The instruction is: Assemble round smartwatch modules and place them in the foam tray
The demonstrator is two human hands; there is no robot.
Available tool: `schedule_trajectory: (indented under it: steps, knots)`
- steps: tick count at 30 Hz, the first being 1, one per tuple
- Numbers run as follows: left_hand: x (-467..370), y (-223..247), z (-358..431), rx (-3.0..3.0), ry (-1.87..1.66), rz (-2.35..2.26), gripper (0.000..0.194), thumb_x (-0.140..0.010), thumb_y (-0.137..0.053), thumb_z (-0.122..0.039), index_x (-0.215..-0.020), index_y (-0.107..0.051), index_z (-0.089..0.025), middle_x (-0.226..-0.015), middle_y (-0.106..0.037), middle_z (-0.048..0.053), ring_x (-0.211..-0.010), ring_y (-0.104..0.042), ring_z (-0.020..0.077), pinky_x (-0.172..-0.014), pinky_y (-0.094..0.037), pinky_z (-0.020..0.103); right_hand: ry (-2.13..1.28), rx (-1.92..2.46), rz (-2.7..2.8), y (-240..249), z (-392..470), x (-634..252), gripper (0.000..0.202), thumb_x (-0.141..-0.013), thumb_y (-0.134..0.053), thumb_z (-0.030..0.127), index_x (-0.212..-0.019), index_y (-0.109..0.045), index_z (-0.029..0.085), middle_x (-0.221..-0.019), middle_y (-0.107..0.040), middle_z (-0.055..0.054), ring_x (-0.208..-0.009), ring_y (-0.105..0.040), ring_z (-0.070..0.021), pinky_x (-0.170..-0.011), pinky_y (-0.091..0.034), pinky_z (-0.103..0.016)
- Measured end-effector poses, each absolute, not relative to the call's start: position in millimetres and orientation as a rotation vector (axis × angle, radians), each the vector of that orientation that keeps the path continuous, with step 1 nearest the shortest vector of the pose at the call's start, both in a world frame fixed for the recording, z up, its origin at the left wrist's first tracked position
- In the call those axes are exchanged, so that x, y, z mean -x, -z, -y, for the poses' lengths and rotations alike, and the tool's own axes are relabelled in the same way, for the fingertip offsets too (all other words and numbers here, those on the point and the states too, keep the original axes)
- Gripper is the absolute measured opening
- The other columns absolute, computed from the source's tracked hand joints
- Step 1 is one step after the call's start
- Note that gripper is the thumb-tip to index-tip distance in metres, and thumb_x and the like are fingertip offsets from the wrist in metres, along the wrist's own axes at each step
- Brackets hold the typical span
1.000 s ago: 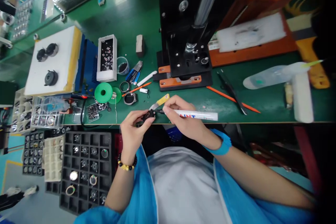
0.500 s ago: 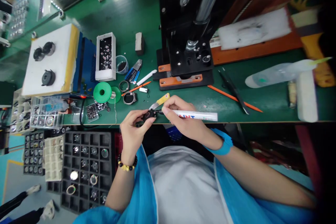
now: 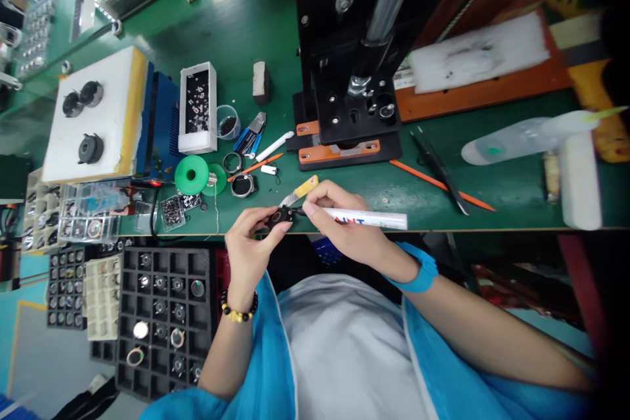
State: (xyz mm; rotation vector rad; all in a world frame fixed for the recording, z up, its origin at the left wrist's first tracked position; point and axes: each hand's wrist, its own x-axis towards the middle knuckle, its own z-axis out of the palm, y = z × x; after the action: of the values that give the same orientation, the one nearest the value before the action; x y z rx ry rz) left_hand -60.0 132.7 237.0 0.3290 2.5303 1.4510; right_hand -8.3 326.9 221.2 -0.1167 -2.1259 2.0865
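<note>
My left hand point(image 3: 249, 246) pinches a small black round part point(image 3: 278, 215) between thumb and fingertips, just above the near edge of the green bench mat point(image 3: 246, 26). My right hand point(image 3: 339, 220) grips a white paint marker point(image 3: 367, 218), its tip touching the part.

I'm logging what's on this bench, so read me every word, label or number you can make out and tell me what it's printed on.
"ANT": red and blue capitals on the white marker pen in the right hand; the start of the word is hidden by the fingers.
Label sheet by the black press: print too small and blurred to read.
Small black part in the left hand: no readable marking.
Nothing else legible.
</note>
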Motion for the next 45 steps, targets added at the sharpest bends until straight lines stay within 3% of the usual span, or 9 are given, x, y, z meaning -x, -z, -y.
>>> schedule_trajectory:
  steps: [11,29,45]
  knots:
    - [60.7,-236.5,-132.4,-0.323,-1.454,-2.521,0.029,-0.083,-0.085,-0.042,-0.106,-0.081,-0.025,-0.104,-0.075,0.005,-0.094,-0.071,0.0174,-0.083,-0.057,0.026,-2.049,0.103,2.15,-218.9,-326.5,8.8,0.019,-0.106,-0.055,0.034,-0.091,-0.056,0.021,-0.089,-0.065,0.001,-0.06,-0.05,-0.0075,-0.058,-0.035,-0.026]
    - [60.5,-235.8,-132.4,-0.328,-1.452,-2.532,0.029,-0.082,-0.086,-0.042,-0.106,-0.082,-0.025,-0.104,-0.075,0.005,-0.095,-0.071,0.0178,-0.082,-0.057,0.026,-2.058,0.116,2.131,-219.2,-326.4,9.2,0.02,-0.106,-0.055,0.036,-0.092,-0.055,0.022,-0.071,-0.057,0.004,-0.056,-0.047,-0.0094,-0.055,-0.034,-0.026]
    - [60.9,-235.0,-132.4,-0.308,-1.467,-2.515,0.029,-0.082,-0.086,-0.042,-0.105,-0.081,-0.024,-0.103,-0.075,0.004,-0.092,-0.07,0.0166,-0.081,-0.057,0.026,-2.059,0.119,2.096,-219.4,-325.6,9.4,0.018,-0.106,-0.056,0.032,-0.092,-0.056,0.021,-0.069,-0.054,0.006,-0.056,-0.047,-0.0076,-0.054,-0.033,-0.024]
